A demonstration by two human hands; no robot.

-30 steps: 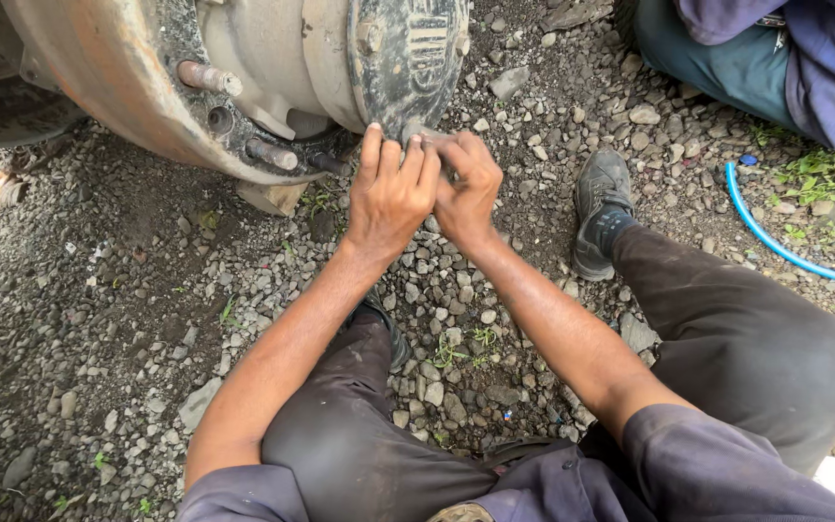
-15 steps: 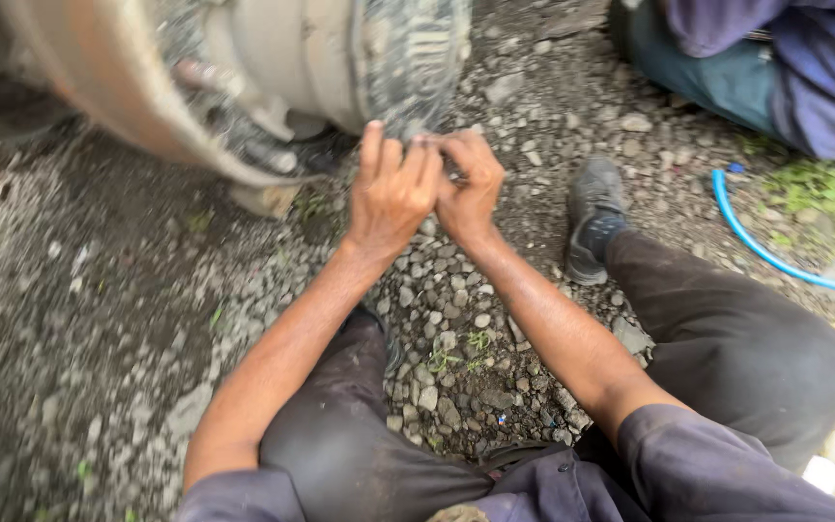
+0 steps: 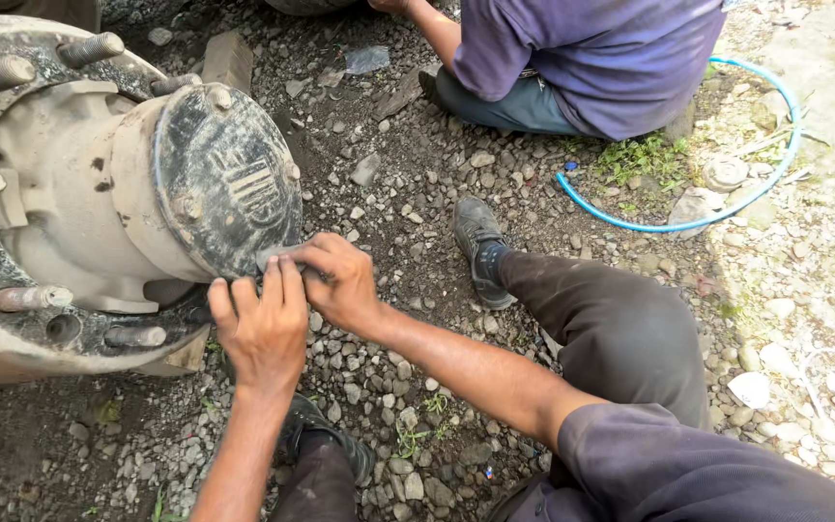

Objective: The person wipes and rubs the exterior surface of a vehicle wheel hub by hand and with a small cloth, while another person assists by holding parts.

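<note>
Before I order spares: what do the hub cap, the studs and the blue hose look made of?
Hub cap: looks like cast metal, dull and grimy, with raised relief. Studs: probably steel, threaded, rust-brown. Blue hose: likely flexible plastic or rubber, smooth, curving over the gravel.

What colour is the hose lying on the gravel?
Blue: the hose curves across the stones beside the seated person, clearest in the head view.

A grimy, round wheel hub cap (image 3: 227, 184) is sitting on the axle hub's end, its embossed face tilting toward the gravel
</note>
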